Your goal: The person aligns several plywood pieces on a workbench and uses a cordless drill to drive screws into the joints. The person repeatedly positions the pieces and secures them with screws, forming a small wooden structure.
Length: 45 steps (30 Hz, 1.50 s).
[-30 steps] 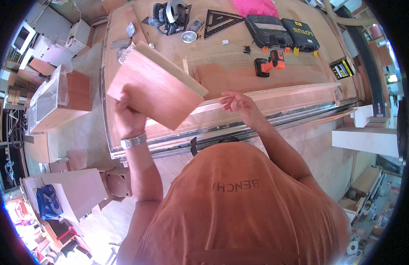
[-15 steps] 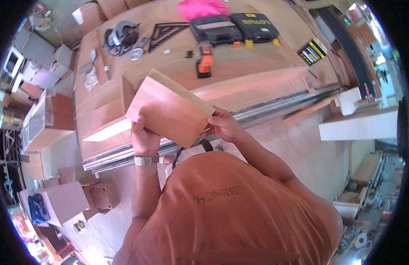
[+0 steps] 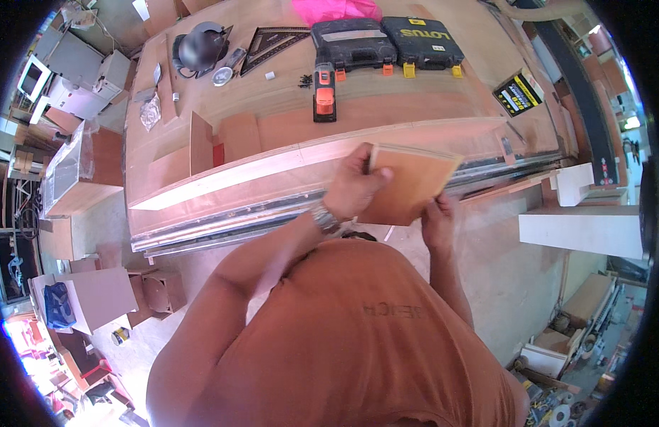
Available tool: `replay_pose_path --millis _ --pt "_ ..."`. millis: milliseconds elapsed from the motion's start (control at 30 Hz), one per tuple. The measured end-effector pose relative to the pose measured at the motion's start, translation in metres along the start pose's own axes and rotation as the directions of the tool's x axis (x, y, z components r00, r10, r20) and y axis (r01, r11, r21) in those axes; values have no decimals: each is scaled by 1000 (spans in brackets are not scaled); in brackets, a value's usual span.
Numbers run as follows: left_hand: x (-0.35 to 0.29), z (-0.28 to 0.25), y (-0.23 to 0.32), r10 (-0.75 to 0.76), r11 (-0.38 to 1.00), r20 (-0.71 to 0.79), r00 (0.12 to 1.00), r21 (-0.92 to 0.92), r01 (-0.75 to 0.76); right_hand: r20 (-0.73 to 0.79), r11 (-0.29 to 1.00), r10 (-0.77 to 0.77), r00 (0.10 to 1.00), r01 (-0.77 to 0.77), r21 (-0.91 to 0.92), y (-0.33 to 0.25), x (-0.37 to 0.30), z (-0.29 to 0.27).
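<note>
Two-handed grip, as I read it from my end: left hand clasps the upper-left corner of a wooden panel, thumb across its face, and right hand pinches its lower-right edge. Panel lies rightward of the left hand and up-left of the right, both touching it, neither nearer; long axis seems to run left to right, but foreshortening leaves me unsure. Beyond: long pale board on the worktable, then orange-and-black drill, dark tool cases, pink bag farthest.
</note>
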<state>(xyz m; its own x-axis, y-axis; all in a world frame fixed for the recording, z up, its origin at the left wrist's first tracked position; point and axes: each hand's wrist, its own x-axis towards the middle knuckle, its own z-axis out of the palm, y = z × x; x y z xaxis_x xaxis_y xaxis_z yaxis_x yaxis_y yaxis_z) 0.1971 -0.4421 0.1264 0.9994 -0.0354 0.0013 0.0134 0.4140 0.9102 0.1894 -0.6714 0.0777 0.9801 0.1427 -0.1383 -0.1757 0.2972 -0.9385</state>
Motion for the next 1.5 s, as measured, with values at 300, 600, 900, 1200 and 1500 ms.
replay_pose_path --millis 300,600,900,1200,1500 --pt "78 -14 -11 186 676 42 982 719 -159 -449 986 -99 888 149 77 -68 28 -42" --pt "115 -64 -68 -112 -108 -252 961 965 240 108 954 -163 981 128 272 -92 261 -84" --pt "128 -51 -91 -104 -225 -420 902 893 390 -154 806 448 881 -472 -357 49 419 -4" --pt "116 -51 -99 33 -166 -342 939 925 342 76 164 562 824 -20 -986 146 406 1" --pt "121 -57 -100 69 -132 -267 961 953 274 321 49 608 726 369 -928 146 410 -4"
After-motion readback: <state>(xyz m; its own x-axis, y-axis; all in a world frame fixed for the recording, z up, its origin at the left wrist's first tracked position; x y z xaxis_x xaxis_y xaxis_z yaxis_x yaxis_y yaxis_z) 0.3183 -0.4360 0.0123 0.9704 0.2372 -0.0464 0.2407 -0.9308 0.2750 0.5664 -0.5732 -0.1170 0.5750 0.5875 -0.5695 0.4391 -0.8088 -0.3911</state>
